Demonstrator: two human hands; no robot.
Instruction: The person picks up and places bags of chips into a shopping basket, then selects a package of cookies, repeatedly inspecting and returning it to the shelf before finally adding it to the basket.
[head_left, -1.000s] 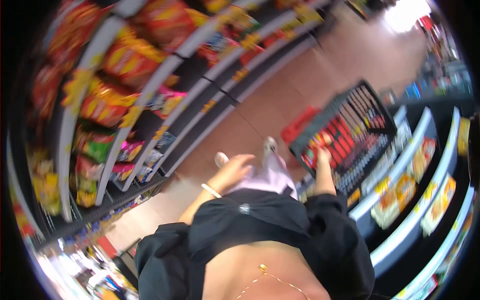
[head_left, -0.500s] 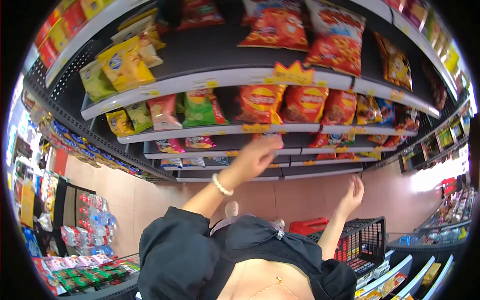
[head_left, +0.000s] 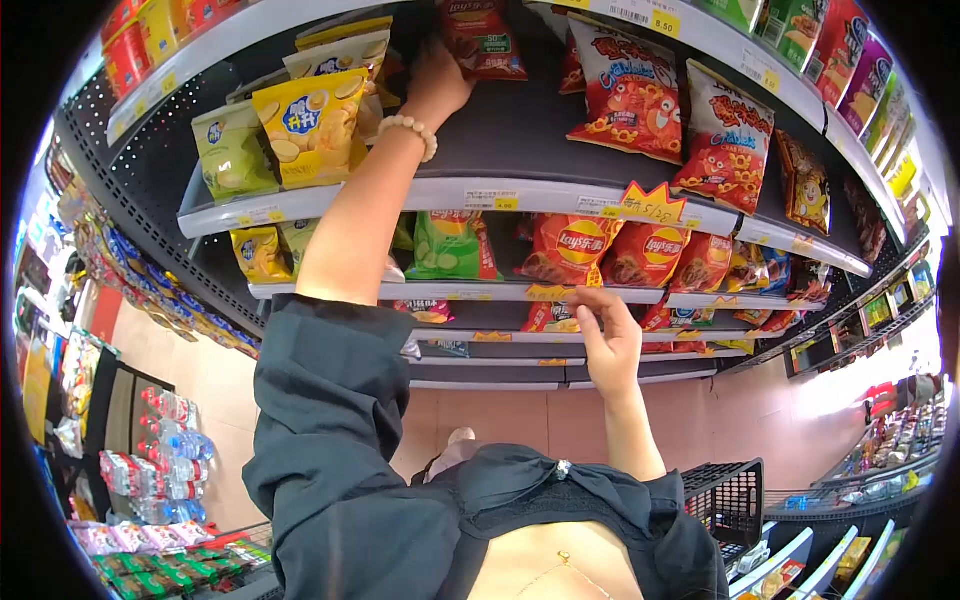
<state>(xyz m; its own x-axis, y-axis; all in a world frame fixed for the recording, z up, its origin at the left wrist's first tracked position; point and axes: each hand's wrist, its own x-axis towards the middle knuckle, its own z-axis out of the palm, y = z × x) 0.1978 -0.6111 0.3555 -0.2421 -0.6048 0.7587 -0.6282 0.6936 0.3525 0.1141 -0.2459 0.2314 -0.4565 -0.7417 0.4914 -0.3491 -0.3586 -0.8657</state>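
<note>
My left hand (head_left: 440, 85), with a beaded bracelet (head_left: 408, 133) at the wrist, reaches deep onto a dark upper shelf (head_left: 530, 130). It is right at the left edge of a red chip bag (head_left: 483, 42) standing at the back; the fingers are in shadow and partly hidden. Lower down, my right hand (head_left: 612, 340) is open in front of the shelf fronts, thumb apart from the fingers, holding nothing. Behind it on a lower shelf stand red Lay's chip bags (head_left: 570, 250). A yellow snack bag (head_left: 312, 128) is left of my left forearm.
Large red-and-white snack bags (head_left: 625, 95) stand right on the same shelf. A green chip bag (head_left: 452, 247) sits one level below. A black basket (head_left: 728, 505) is near my right elbow. Packs of bottles (head_left: 165, 455) are on the floor at left.
My left hand has gone up from in front of the lower shelves to the back of the upper shelf. My right hand has risen and moved left. The view has shifted closer to the shelves.
</note>
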